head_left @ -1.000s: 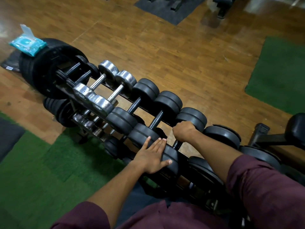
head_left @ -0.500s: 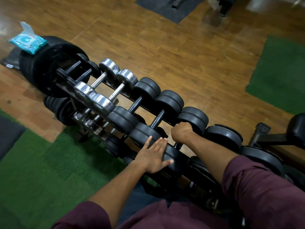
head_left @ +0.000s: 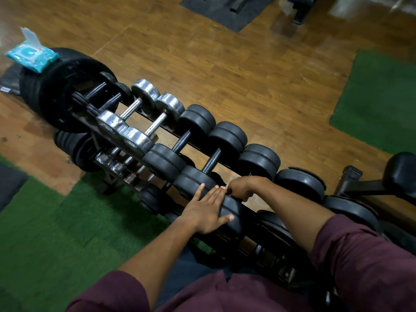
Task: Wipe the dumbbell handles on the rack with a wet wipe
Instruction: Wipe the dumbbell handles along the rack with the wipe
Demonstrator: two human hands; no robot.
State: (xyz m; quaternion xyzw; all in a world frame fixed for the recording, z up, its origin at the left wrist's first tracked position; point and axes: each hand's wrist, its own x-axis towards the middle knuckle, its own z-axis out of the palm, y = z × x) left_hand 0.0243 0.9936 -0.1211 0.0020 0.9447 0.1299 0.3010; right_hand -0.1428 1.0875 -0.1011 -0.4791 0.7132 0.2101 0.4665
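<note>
A row of dumbbells lies across a black rack, chrome ones at the left and black ones to the right. My right hand is closed in a fist around the handle of a black dumbbell, close to its near head; its far head is free. No wipe shows in the fist. My left hand lies flat on that near head, fingers spread. The neighbouring dumbbell's dark handle is bare.
A blue wet wipe pack with its flap up rests on stacked black weight plates at the rack's left end. Green mats lie near me and at the far right. A black padded bench stands at the right.
My right fist has slid along the handle toward me, from the far head to the near head. My left hand has stayed on the near head.
</note>
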